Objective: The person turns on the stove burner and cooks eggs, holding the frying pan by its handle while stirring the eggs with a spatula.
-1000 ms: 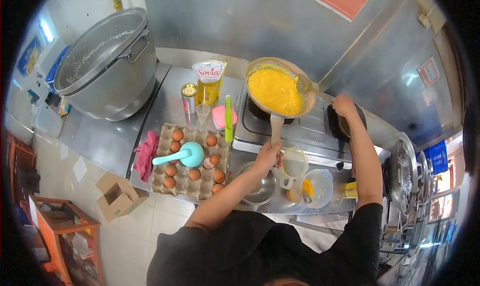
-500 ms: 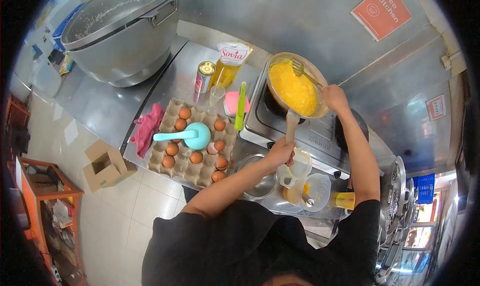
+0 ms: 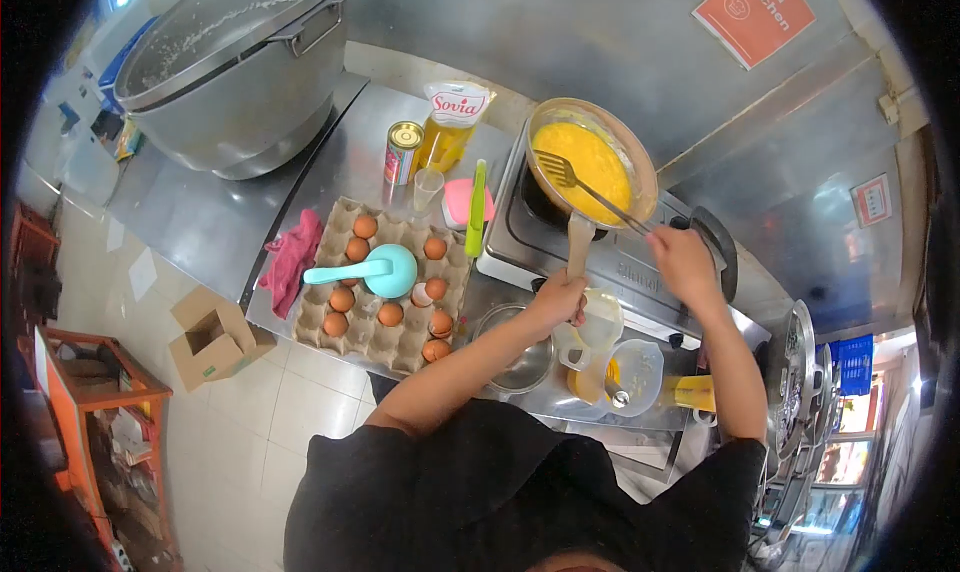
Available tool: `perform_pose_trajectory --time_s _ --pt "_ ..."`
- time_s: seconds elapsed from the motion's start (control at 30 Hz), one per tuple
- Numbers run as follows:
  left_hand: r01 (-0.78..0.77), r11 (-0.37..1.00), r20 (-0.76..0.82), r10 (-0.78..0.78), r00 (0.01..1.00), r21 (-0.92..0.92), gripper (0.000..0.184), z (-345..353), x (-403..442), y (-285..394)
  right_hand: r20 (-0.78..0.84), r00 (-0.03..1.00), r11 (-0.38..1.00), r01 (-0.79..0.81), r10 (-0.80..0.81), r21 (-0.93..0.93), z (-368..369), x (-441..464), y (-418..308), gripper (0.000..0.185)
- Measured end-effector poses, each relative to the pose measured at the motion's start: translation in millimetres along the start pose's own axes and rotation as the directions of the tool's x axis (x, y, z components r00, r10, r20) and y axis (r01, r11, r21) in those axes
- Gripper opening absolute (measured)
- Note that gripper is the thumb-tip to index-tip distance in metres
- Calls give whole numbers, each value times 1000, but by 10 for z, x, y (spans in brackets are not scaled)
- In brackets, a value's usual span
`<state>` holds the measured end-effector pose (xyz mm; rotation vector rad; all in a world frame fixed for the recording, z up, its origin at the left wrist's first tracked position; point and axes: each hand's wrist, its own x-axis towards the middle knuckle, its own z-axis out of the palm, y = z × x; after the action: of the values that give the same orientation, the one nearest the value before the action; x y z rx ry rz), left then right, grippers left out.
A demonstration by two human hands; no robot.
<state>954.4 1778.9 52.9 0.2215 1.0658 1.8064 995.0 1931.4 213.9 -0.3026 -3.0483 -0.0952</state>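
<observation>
My left hand (image 3: 560, 302) is wrapped round the pale handle of a frying pan (image 3: 643, 184), which is over the left burner of a silver stove (image 3: 635, 272). Yellow egg mixture (image 3: 590, 162) covers much of the pan's bottom. In my right hand (image 3: 683, 262) is the handle of a slotted spatula (image 3: 556, 169), its head over the left part of the egg. Just below my left hand stand a clear measuring jug (image 3: 600, 322) and a metal bowl (image 3: 520, 362).
An egg tray (image 3: 380, 342) holds several brown eggs and a turquoise ladle (image 3: 388, 271). Behind it are a can (image 3: 403, 154), an oil pouch (image 3: 452, 127) and a green-handled tool (image 3: 475, 212). A large pot (image 3: 240, 82) stands left; stacked metal lids (image 3: 795, 382) are right.
The spatula head has moved from the pan's upper edge to the left part of the egg, and my right hand has come lower. The camera view has shifted. My left hand keeps its grip.
</observation>
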Motion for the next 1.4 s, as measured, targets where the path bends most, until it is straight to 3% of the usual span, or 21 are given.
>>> perform_pose_trajectory --time_s 0.03,0.1,0.2,0.23,0.27,0.33,0.43,0.53,0.67,0.77,0.83,1.07,1.17,1.27,1.4 --pt "-10 1000 13 10 1000 3 17 -17 16 -15 -4 1000 1000 -8 8 2 -81 -27 142 31" --pt "-15 1000 34 15 999 14 17 -16 -2 -10 256 944 893 -289 207 344 -233 -48 432 29" --pt "-2 1000 26 2 1000 -11 17 16 -34 37 218 930 822 -365 297 437 -144 -72 878 31" --pt "-7 1000 22 8 1000 -30 17 21 -35 36 169 930 884 -363 326 294 -80 -26 972 35" --pt "-11 999 19 12 1000 -48 17 22 -34 25 165 926 878 -376 340 297 70 58 1101 35" --pt "-8 999 40 10 999 -51 17 -20 12 -43 -90 976 972 -209 201 -103 377 195 1341 37" --pt "-7 998 55 11 998 -68 18 -5 8 -32 -221 925 943 -328 310 -53 519 304 1170 36" --pt "-6 998 36 8 999 -59 20 -2 2 20 -172 894 905 -424 413 -34 591 432 1090 35" --pt "-28 1000 57 29 998 -10 21 -20 1 -3 -156 924 937 -342 350 77 788 651 1075 35" --pt "6 999 53 -3 999 -54 21 -25 -1 15 -139 926 937 -345 350 63 721 668 1000 35" --pt "16 999 45 -14 999 -45 21 -36 -13 4 -145 909 916 -399 390 -44 654 558 1121 35" --pt "22 998 51 -19 999 -58 20 -40 22 17 -154 907 919 -394 391 18 845 717 1006 36" --pt "29 998 31 -27 999 -59 19 -39 -1 32 -167 918 931 -366 359 -12 639 609 861 36" --pt "23 999 25 -22 999 -44 18 -28 3 52 -99 901 898 -431 423 -88 637 532 921 36" --pt "28 999 45 -26 999 -37 18 -50 35 8 -152 918 930 -365 366 40 692 673 898 36"
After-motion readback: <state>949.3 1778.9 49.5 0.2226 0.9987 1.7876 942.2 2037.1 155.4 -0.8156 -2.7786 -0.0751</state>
